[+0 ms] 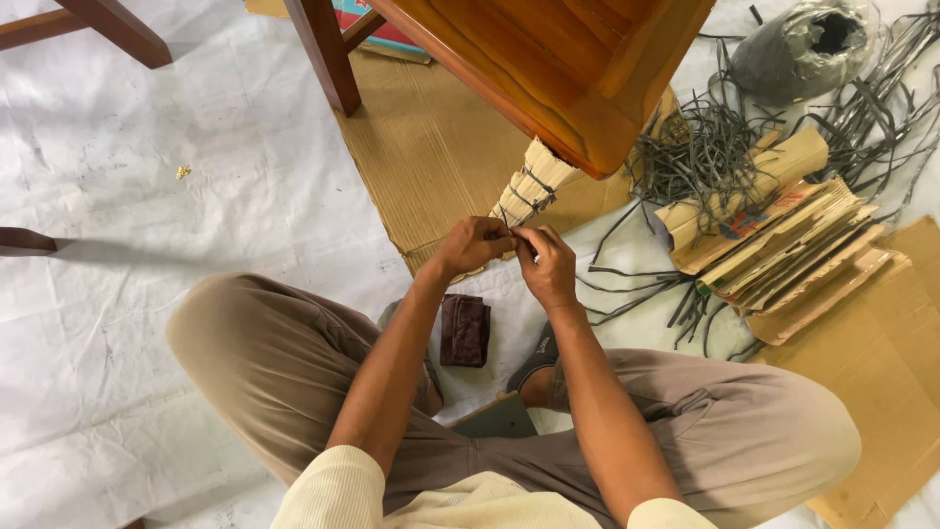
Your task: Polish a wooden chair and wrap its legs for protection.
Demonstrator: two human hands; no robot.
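Both hands, left (473, 245) and right (546, 266), pinch closed on a dark strap (522, 242) binding the ribbed cardboard-wrapped leg (529, 188) (glossy wooden table (548, 59) beyond).

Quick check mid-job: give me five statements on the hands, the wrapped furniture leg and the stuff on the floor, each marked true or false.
1. Both hands, left hand and right hand, meet at the cardboard-wrapped leg. True.
2. Dark straps bind the wrapping. True.
3. The strap pile lies left of the person. False: it lies to the right.
4. A brown cloth lies between the knees. True.
5. The folded cardboard stack rests on the person's lap. False: it lies on the floor.
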